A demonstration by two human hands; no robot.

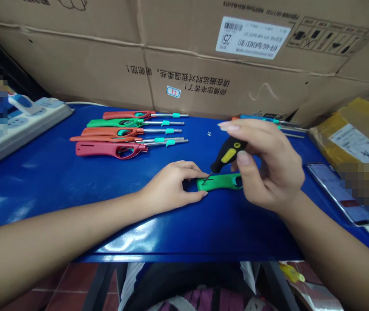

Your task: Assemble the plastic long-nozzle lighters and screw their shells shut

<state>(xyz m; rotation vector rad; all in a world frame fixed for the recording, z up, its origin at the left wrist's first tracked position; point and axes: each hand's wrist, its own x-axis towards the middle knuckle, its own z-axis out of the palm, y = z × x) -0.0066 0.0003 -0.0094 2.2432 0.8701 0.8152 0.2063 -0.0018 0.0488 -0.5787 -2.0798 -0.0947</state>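
Observation:
A green gas lighter (pixel 220 182) lies flat on the blue table, its right end hidden behind my right hand. My left hand (pixel 178 183) pinches the lighter's left end between thumb and fingers. In my right hand (pixel 265 164) is a black and yellow screwdriver (pixel 228 154), tilted, its tip at the left part of the green handle. Beyond my left hand, several lighters lie side by side with their metal tubes to the right, among them a red-pink one (pixel 97 149) and a green one (pixel 113 123).
A large cardboard box (pixel 184 56) walls off the back. More lighters, including a blue one (pixel 252 117), lie behind my right hand. A phone (pixel 340 192) with a cable and a yellow-taped parcel (pixel 356 147) sit at right; a power strip (pixel 19 125) is at left.

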